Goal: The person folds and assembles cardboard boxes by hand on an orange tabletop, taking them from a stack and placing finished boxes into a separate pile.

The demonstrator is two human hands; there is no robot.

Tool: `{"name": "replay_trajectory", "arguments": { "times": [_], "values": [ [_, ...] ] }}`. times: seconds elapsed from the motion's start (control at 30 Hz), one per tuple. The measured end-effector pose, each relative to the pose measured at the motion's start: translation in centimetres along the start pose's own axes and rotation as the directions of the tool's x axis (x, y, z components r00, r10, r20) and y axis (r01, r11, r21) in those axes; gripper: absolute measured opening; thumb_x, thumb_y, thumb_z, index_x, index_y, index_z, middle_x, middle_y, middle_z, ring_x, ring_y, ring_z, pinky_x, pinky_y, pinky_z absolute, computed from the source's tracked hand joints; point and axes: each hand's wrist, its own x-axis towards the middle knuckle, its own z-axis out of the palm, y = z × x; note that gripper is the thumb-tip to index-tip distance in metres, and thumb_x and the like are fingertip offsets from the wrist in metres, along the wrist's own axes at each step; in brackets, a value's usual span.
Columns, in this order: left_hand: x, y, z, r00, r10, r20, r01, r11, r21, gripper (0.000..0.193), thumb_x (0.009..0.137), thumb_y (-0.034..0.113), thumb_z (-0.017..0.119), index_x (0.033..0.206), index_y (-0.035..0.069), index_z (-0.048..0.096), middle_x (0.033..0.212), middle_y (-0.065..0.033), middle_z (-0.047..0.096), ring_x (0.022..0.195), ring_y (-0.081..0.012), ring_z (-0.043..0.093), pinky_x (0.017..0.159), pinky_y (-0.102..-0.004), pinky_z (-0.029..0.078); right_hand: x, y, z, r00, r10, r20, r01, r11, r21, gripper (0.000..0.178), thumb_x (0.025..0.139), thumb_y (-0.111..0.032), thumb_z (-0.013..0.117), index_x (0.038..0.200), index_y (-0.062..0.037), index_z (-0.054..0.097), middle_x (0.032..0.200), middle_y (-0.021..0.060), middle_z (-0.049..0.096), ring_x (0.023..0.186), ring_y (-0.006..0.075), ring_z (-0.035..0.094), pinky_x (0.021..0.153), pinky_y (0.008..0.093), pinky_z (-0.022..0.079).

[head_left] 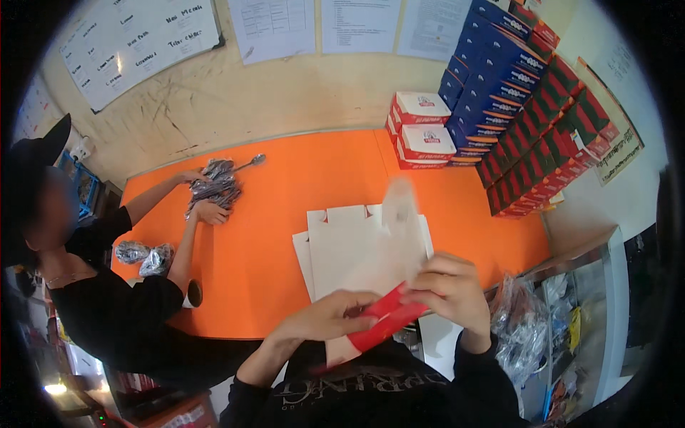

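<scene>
Red-and-white carton (389, 318) slants between my two hands, at the table's (250, 285) near edge.
From my remote view, its long axis rises rightward; my left hand (330, 314) clamps the lower-left part, while my right hand (449, 288) curls at the upper-right end, blur hiding whether it pinches.

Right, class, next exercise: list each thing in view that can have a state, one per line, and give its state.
Carton: in both hands, not closed up
Left hand: closed on carton
Right hand: closed on carton
White blanks: flat, unevenly stacked
White boxes: closed, stacked
Blue boxes: stacked
Silvery packs: heaped, under the co-worker's hands
Whiteboard: written on
</scene>
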Motion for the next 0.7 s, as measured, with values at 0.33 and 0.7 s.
{"name": "replay_trajectory", "arguments": {
  "times": [0.33,0.7],
  "values": [
    [1.8,0.0,1.4,0.703,-0.037,-0.710,-0.391,0.815,-0.429,0.032,0.090,0.008,0.052,0.121,0.003,0.044,0.100,-0.0046,0.059,0.088,-0.0101,0.058,0.076,-0.0258,0.050,-0.4,-1.9,2.6,0.962,-0.235,-0.136,0.176,0.922,-0.345,0.042,0.055,-0.021,0.075,0.097,-0.0210,0.070,0.077,-0.0014,0.049,0.060,0.0161,0.049,0.050,0.0288,0.040],
    [4.5,0.4,1.9,0.246,0.420,-0.873,-0.466,0.841,0.273,0.028,0.092,0.010,0.049,0.117,-0.001,0.045,0.102,-0.0117,0.060,0.084,-0.0188,0.063,0.072,-0.0299,0.056,2.9,0.7,7.2,0.895,0.009,-0.446,-0.059,0.993,-0.099,0.017,0.065,0.001,0.071,0.079,-0.0062,0.066,0.061,0.0051,0.057,0.053,0.0175,0.057,0.044,0.0285,0.042]
  ]
}}
